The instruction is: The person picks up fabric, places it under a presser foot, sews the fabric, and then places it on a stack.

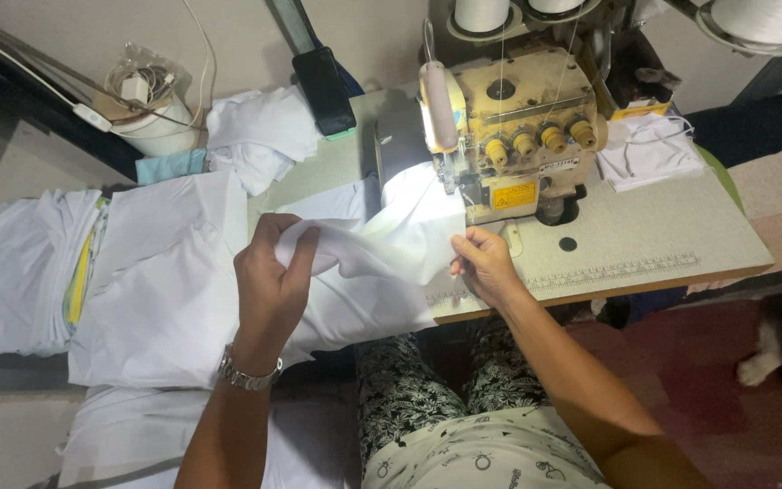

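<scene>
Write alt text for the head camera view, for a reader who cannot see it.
Both hands hold a white cloth at a cream overlock sewing machine: the left hand bunches a fold, and the right hand pinches the edge near the lit needle area. More white fabric is piled to the left of the table.

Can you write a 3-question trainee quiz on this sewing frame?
1. True or false: both hands grip the white fabric.
2. Which hand is nearer the overlock sewing machine? A) left hand B) right hand
3. What does the left wrist wear?

Key
1. True: the left hand bunches a fold and the right hand pinches an edge.
2. B: it sits just below the machine's base.
3. A metal wristwatch.
</scene>
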